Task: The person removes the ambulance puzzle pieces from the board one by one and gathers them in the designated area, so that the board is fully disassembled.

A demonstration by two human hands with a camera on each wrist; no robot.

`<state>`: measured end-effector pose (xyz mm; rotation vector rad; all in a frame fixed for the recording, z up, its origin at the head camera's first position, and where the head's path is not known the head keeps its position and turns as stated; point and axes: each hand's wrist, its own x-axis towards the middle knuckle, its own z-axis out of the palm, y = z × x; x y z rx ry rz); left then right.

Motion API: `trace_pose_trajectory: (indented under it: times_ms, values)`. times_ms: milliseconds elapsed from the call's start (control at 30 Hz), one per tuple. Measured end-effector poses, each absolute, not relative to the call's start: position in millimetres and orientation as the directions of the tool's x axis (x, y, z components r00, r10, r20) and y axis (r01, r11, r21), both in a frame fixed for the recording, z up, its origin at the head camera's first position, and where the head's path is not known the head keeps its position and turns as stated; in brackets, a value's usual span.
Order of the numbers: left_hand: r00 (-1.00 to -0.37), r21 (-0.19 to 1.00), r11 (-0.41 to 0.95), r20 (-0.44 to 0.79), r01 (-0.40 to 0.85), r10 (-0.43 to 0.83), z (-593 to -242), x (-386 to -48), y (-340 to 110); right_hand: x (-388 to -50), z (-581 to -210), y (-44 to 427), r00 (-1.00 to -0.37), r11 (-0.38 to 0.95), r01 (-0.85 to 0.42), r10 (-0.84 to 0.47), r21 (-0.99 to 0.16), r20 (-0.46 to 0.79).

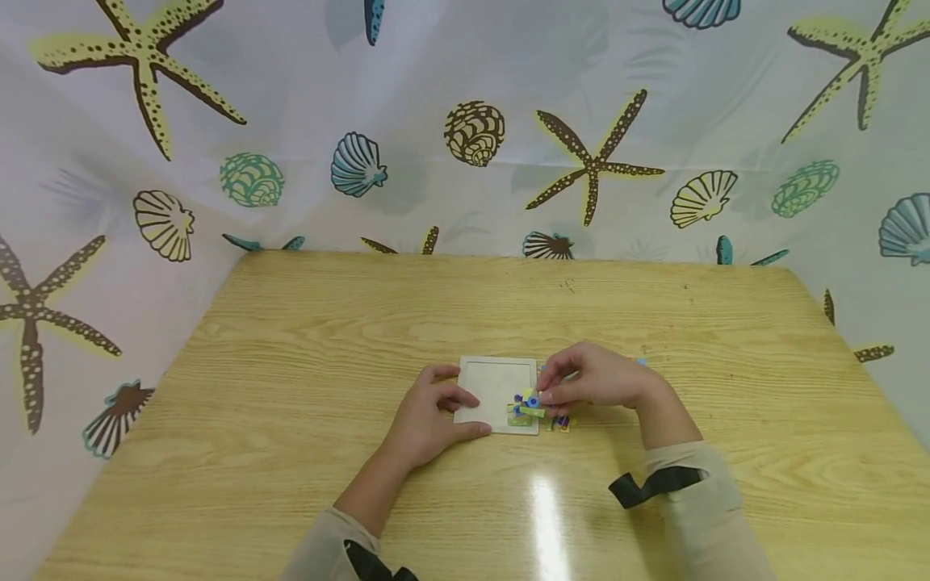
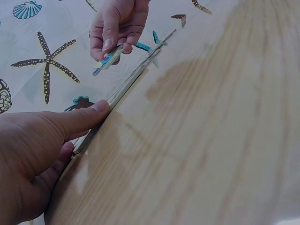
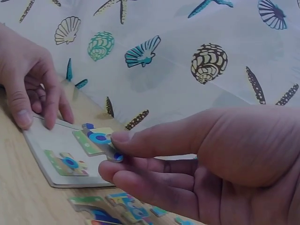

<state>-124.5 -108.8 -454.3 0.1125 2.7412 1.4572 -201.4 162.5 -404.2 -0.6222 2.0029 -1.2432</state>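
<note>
My right hand (image 1: 599, 378) pinches a jigsaw piece (image 3: 96, 140) between thumb and fingers, above the right part of a pale puzzle board (image 1: 487, 379). That piece is green and yellow with a blue ring, and it is tilted. Below it another jigsaw piece (image 3: 65, 164) of similar colours lies in the board's near right corner. My left hand (image 1: 425, 420) grips the board's left end, its thumb on the near edge and its fingers at the left side and over the tray. In the left wrist view the board is seen nearly edge-on.
Several loose jigsaw pieces (image 3: 131, 206) lie on the wooden table (image 1: 305, 339) just right of the board, partly hidden under my right hand. A white curtain (image 1: 414, 97) with starfish and shells hangs behind the table and along its sides.
</note>
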Motion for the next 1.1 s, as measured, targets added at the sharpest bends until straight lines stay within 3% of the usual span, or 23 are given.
trace_pose_trajectory:
  times_ms: [833, 1100]
  values:
    - [-0.997, 0.823, 0.566, -0.005, 0.038, 0.075, -454, -126, -108, -211, -407, 216, -0.617, 0.465, 0.087, -0.669, -0.881, -0.414]
    - [-0.997, 0.819, 0.573, -0.017, 0.026, 0.069, -455, -125, -108, -210, -409, 230, -0.625, 0.544, 0.122, -0.607, -0.830, -0.490]
